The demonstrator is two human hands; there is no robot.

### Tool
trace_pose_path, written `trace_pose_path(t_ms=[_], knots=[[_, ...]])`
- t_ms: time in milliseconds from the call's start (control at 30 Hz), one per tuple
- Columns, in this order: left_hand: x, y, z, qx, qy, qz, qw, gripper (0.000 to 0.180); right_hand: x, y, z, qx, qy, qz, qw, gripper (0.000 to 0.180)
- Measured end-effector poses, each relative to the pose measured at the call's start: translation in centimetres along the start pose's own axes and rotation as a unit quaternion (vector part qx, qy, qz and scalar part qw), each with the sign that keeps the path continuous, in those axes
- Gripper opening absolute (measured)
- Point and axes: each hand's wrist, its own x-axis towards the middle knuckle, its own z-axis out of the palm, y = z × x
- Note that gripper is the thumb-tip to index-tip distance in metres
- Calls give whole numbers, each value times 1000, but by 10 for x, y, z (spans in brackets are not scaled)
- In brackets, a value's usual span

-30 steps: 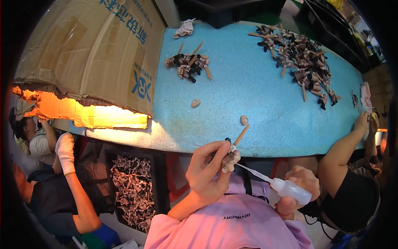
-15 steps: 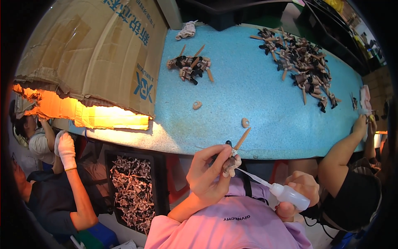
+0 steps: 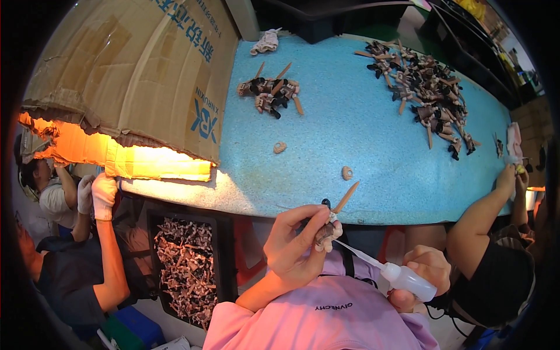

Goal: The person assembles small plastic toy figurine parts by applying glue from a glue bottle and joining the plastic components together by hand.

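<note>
Left hand (image 3: 293, 248) pinches a figurine (image 3: 326, 235); right hand (image 3: 430, 265) grips a bottle (image 3: 411, 281). Beyond them, the desk (image 3: 315, 131) bears tan pieces (image 3: 347, 173) and heaped figurines (image 3: 427, 88).

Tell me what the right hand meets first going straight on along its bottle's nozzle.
Most likely the small figurine in the left hand: the nozzle of the squeeze bottle in the right hand points at it. Whether they touch is unclear from this view.
</note>
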Motion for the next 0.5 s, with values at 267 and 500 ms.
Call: trace_pose_path(t_ms=[267,500], knots=[[1,-5,-2,0,-4,36,999,35,-1,3,5,15,-3,2,1000,45],[1,-6,-1,-9,-6,27,1000,34,0,4,2,28,-9,-10,1000,47]])
